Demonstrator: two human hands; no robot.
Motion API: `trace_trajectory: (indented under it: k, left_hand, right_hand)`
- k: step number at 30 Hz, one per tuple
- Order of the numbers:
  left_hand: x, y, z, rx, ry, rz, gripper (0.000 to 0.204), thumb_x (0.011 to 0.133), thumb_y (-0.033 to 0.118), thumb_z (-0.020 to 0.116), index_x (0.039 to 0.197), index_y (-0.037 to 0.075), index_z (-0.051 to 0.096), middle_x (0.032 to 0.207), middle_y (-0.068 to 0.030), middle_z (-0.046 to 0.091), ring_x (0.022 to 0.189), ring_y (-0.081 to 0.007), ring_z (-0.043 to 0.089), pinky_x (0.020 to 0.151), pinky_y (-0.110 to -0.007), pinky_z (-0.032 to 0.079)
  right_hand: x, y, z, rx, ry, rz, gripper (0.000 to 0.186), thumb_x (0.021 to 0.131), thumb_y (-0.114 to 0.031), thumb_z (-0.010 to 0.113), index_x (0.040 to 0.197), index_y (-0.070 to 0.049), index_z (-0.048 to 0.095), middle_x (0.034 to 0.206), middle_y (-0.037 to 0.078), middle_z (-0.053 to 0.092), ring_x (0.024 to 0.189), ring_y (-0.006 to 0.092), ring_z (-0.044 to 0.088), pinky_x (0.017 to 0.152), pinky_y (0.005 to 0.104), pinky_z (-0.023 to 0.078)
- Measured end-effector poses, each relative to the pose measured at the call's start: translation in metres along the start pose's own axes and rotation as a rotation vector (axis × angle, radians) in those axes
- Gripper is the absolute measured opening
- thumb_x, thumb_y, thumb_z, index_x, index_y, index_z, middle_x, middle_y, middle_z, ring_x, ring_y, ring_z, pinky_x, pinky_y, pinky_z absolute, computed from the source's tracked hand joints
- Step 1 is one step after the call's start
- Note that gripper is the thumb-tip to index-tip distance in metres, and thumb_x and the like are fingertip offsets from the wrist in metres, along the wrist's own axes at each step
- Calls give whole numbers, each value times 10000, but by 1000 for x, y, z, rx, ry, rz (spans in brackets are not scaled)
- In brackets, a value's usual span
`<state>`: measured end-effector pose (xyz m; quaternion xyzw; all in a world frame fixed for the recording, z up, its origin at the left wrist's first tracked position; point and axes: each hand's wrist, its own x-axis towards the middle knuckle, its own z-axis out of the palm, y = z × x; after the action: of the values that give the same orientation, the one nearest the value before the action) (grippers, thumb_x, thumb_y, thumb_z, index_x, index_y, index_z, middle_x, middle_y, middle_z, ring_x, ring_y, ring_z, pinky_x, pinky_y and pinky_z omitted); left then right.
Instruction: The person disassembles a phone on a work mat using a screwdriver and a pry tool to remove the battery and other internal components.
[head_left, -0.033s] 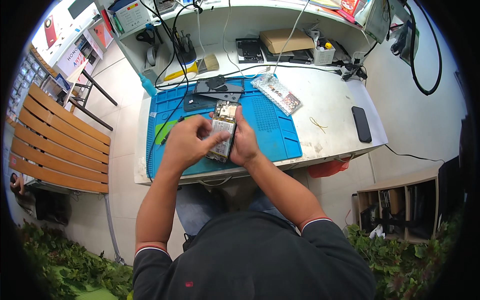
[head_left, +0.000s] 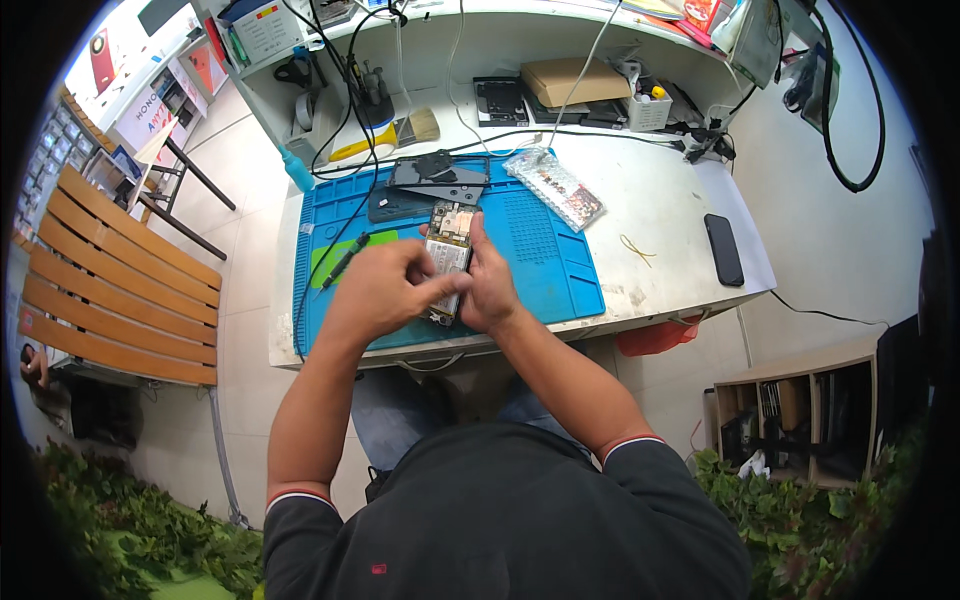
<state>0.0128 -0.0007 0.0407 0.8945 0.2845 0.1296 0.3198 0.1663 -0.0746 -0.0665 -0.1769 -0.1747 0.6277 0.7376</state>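
An opened phone [head_left: 450,222], its back off and its circuit board and battery [head_left: 447,260] bare, is tilted above the blue work mat [head_left: 545,260]. My right hand [head_left: 490,282] is closed around its right edge, with the thumb along the side. Across the lower half lies my left hand [head_left: 385,290], fingers curled at the left edge and thumb reaching over the battery. That hand hides part of the phone. Left of it, a dark screwdriver [head_left: 345,262] rests on a green card [head_left: 375,242]. Dark phone panels [head_left: 440,178] are stacked just beyond.
A bubble-wrapped part [head_left: 555,190] lies on the mat's far right. A black phone [head_left: 723,250] and a yellow wire loop [head_left: 635,248] are on the white tabletop to the right. Black cables [head_left: 372,150] hang over the mat's left side. A brush [head_left: 418,126] lies under the shelf.
My left hand has shifted slightly down and left, with its thumb lower on the battery. More of the screwdriver and green card now shows. My right hand keeps its hold.
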Motion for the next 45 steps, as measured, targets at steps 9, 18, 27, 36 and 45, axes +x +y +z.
trace_trajectory:
  k: [9, 18, 27, 36, 45]
  left_hand:
    - [35, 10, -14, 321, -431, 87, 430, 962, 448, 799, 879, 26, 796, 791, -157, 760, 720, -335, 724, 711, -448, 555]
    - [44, 1, 0, -32, -514, -34, 338, 971, 242, 637, 817, -29, 767, 710, -139, 733, 593, -237, 707, 582, -400, 569]
    - [38, -3, 8, -265, -449, -163, 361, 985, 210, 619, 741, -44, 695, 637, -88, 672, 486, -175, 648, 451, -347, 527]
    - [23, -13, 14, -384, -345, -176, 366, 1009, 203, 618, 711, -5, 665, 615, -41, 617, 489, -131, 594, 458, -319, 485]
    - [10, -29, 24, -491, -248, -131, 355, 1020, 195, 638, 711, 21, 645, 626, -35, 624, 510, -115, 608, 461, -299, 476]
  right_hand:
    - [-3, 5, 1, -112, 25, -23, 748, 1174, -686, 302, 1450, -68, 621, 1276, 131, 748, 1156, 260, 754, 998, 424, 631]
    - [-4, 17, 13, -108, 266, -17, 685, 1174, -658, 398, 1354, -45, 644, 1127, 137, 765, 933, 260, 802, 796, 412, 683]
    - [0, 11, 6, -134, 322, 177, 785, 1113, -688, 532, 1190, 87, 631, 895, 254, 744, 664, 436, 781, 572, 551, 675]
    - [-8, -1, 22, -166, 273, 223, 633, 1129, -591, 593, 1193, 32, 685, 961, 217, 751, 726, 364, 786, 637, 494, 683]
    - [-1, 5, 23, -256, 349, 196, 572, 1132, -574, 601, 1156, -13, 712, 881, 132, 729, 682, 246, 719, 598, 426, 620]
